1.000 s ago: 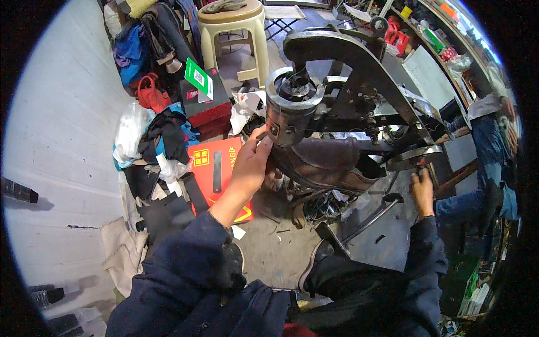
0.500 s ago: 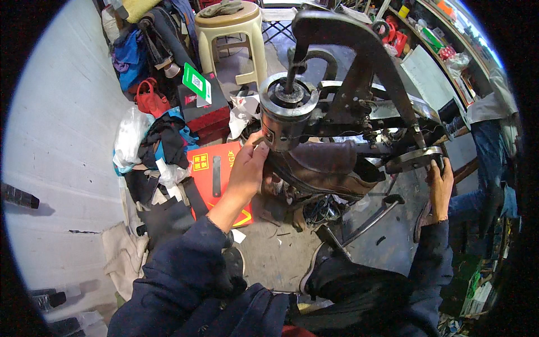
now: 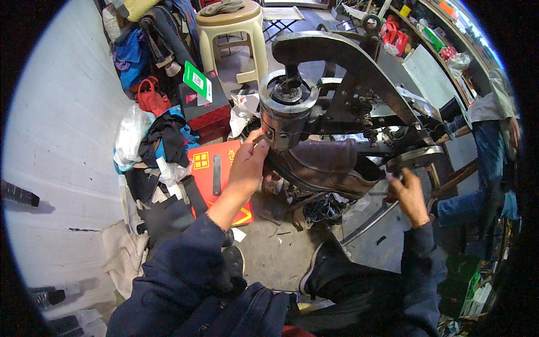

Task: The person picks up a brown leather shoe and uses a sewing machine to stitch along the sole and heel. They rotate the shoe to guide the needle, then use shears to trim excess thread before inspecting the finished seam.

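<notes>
A dark metal sewing machine (image 3: 331, 48) with a steel cylindrical head (image 3: 283, 118) stands before me. A brown leather shoe or boot (image 3: 323, 165) lies sideways beneath that head, its opening toward the right. My left hand (image 3: 247, 165) is closed on the shoe's left end, thumb up by the cylinder's base; the fingertips are partly hidden. My right hand (image 3: 409, 196) has its fingers curled at the handle of the hand wheel (image 3: 418, 154), at the machine's lower right.
A stool (image 3: 227, 17), red bag (image 3: 154, 98), red-and-black box (image 3: 208, 118) and orange box (image 3: 216, 174) lie left and behind. A metal lever (image 3: 365, 224) is low right. A person in jeans (image 3: 485, 151) stands at right, below cluttered shelves (image 3: 443, 39). A pale wall (image 3: 62, 146) borders the left.
My right hand first moved up and right with the wheel, then swung leftward and down. The machine's top arm rose, then lowered again. My left hand stayed at the shoe.
</notes>
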Tool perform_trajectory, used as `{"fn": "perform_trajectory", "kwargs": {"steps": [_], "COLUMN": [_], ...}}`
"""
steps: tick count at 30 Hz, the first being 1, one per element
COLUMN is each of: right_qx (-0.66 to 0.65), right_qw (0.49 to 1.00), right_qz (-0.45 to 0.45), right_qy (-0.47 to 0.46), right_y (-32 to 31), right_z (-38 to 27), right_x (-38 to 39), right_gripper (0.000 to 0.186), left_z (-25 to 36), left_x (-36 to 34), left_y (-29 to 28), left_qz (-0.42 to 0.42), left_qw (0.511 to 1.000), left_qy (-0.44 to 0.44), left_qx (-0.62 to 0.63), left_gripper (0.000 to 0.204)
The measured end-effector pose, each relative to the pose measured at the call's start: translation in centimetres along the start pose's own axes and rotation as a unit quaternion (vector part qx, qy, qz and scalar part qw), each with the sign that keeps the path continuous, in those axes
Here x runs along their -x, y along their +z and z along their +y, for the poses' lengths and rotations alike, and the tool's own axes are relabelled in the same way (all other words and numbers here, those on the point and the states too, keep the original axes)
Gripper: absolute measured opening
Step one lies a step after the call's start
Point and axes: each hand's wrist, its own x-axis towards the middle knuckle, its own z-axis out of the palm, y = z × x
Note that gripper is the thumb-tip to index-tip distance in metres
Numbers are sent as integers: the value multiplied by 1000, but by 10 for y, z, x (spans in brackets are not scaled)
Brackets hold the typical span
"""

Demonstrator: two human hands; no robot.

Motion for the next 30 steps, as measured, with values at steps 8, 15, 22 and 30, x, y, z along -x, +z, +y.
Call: {"fn": "perform_trajectory", "kwargs": {"steps": [8, 15, 22, 30], "right_qx": [54, 126, 36, 77], "right_qw": [967, 988, 994, 962], "right_qz": [239, 77, 50, 254], "right_qy": [-67, 51, -91, -69], "right_y": [-95, -31, -11, -98], "right_z": [47, 101, 0, 78], "right_x": [-26, -36, 1, -37], "right_gripper": [30, 44, 27, 27], "left_z": [-2, 3, 0, -1], "left_x": [-3, 1, 0, -3], "left_y": [-7, -2, -2, -5], "left_qz": [-17, 11, 4, -4], "left_qw": [1000, 1000, 1000, 999], "left_qy": [-2, -29, -22, -19], "left_qx": [-5, -1, 22, 35], "left_gripper": [32, 33, 34, 34]}}
